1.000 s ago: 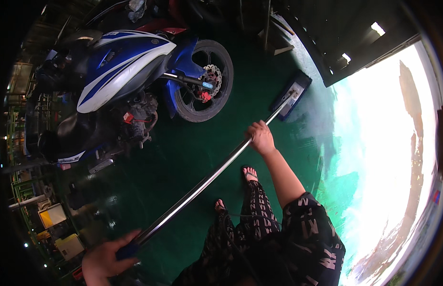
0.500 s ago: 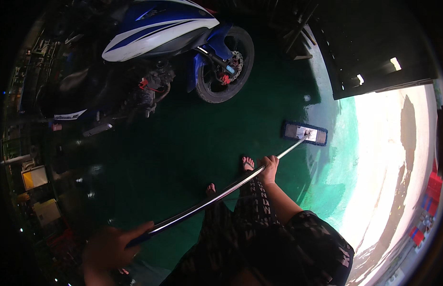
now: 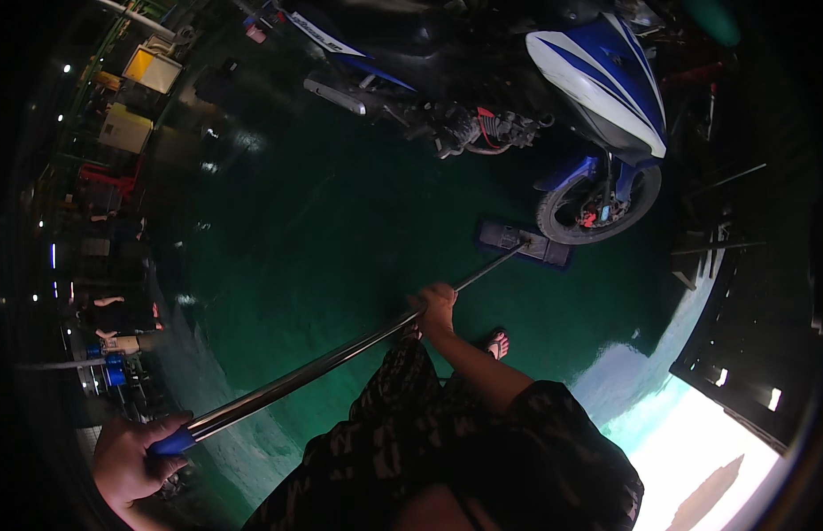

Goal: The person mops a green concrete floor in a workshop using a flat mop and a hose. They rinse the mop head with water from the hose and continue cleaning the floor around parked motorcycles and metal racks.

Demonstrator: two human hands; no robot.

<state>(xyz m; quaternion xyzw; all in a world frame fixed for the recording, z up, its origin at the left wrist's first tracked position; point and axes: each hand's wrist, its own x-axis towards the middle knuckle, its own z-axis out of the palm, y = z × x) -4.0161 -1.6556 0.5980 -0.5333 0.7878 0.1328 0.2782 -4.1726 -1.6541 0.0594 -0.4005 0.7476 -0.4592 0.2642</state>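
Observation:
A flat floor mop is in both my hands, its silver handle slanting from lower left up to the right. My left hand is closed round the blue grip at the handle's top end. Farther down the pole, my right hand wraps round it. The wide mop head, edged in dark blue, lies flat on the green floor. Close beside its far right end is the front wheel of a motorcycle.
The blue, white and black motorcycle stands across the far side. A dark wall panel borders the bright doorway at right. Boxes and other goods line the left. My sandalled foot is near the pole.
The view has turned toward the left. The mop head has moved from near the bright doorway to beside the motorcycle's front wheel. Both hands keep hold of the handle.

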